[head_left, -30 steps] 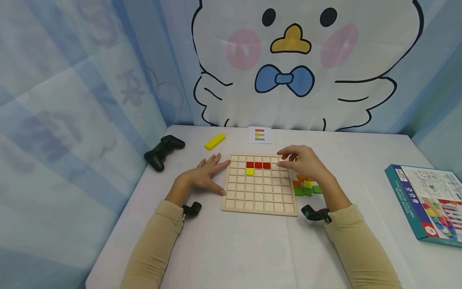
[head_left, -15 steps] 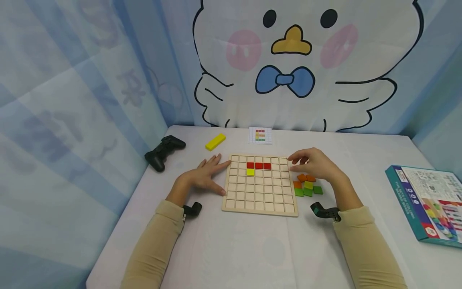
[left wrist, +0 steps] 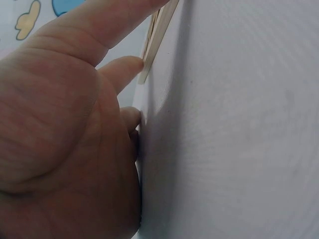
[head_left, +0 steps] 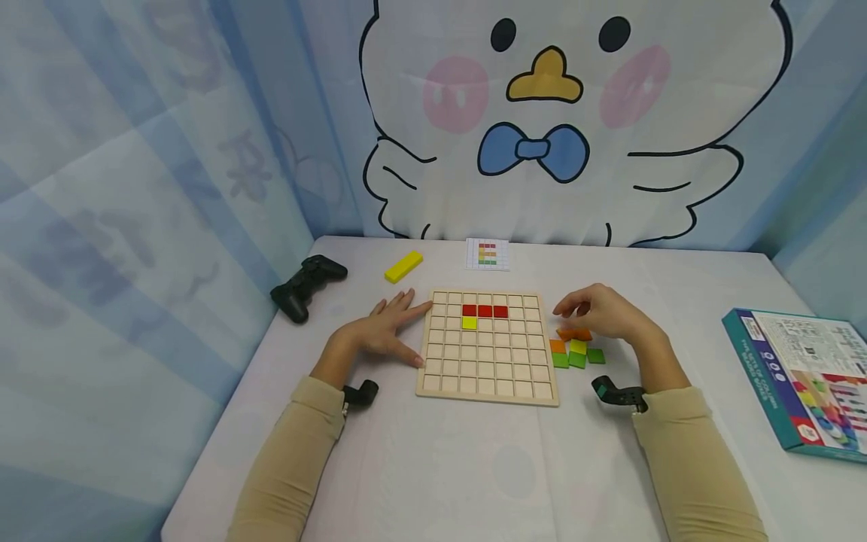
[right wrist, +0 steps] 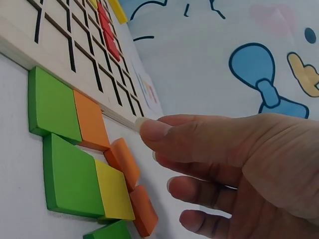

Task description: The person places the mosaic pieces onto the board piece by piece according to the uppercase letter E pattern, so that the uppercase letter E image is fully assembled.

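A wooden grid board (head_left: 486,366) lies flat on the table with a row of red tiles (head_left: 485,311) and one yellow tile (head_left: 470,323) in its cells. My left hand (head_left: 379,331) is spread at its left side, with thumb and index fingertip right at the edge. Beyond the board's right edge, my right hand (head_left: 606,312) hovers over loose tiles, its fingers loosely bent and nothing between them. In the right wrist view, its thumb is close above orange tiles (right wrist: 125,164), beside green tiles (right wrist: 72,177) and a yellow one (right wrist: 115,191).
A small pattern card (head_left: 488,254) lies behind the board, with a yellow box-shaped block (head_left: 403,266) to its left. The black game controller (head_left: 308,286) sits at the table's left edge. A teal-sided puzzle box (head_left: 806,384) occupies the right side.
My right hand has moved off the board's top right corner, rightward and nearer to me, to the loose tiles. My left hand stays in place, and the tiles on the board look unchanged.
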A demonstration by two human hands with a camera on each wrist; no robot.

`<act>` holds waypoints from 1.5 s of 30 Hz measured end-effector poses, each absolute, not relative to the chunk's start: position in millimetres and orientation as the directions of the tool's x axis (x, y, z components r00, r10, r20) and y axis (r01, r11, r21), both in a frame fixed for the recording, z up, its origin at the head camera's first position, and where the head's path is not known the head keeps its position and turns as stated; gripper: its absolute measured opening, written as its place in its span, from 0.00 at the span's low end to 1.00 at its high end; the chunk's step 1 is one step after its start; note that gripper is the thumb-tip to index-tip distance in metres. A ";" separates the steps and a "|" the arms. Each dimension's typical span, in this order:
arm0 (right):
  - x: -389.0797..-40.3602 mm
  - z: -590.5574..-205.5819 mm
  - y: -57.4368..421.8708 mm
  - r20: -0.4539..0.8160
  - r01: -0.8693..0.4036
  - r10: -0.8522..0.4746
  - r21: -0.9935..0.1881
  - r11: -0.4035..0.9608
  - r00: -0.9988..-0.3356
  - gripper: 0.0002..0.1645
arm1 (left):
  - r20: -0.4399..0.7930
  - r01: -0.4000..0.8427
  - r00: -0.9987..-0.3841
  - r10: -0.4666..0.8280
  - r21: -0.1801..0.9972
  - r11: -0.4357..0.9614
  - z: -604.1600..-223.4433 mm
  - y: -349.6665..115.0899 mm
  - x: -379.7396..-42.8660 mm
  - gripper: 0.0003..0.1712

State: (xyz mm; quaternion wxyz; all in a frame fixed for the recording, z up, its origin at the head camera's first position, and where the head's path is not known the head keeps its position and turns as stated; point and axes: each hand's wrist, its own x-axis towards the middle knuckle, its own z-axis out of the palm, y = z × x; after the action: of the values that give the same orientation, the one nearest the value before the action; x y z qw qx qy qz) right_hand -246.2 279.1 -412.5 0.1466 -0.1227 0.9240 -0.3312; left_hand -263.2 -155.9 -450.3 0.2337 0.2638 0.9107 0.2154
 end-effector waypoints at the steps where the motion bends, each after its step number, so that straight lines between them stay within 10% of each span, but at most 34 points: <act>1: -246.5 -413.2 280.3 -0.200 -0.123 -0.323 -0.648 0.752 -0.925 0.15 | -0.311 0.379 -0.752 0.581 0.516 0.768 -450.5 -155.9 -263.3 0.68; 45: -253.4 -426.5 278.0 -0.108 -0.170 -0.315 -0.658 0.734 -0.943 0.06 | -0.322 0.371 -0.751 0.577 0.517 0.772 -449.6 -155.4 -263.6 0.69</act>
State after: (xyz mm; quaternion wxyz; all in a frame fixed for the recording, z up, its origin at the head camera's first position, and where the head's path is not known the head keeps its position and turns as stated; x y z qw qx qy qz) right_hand -253.4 278.0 -426.5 0.1066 -0.1312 0.9250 -0.3404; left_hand -263.6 -155.4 -449.6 0.2382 0.2603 0.9105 0.2156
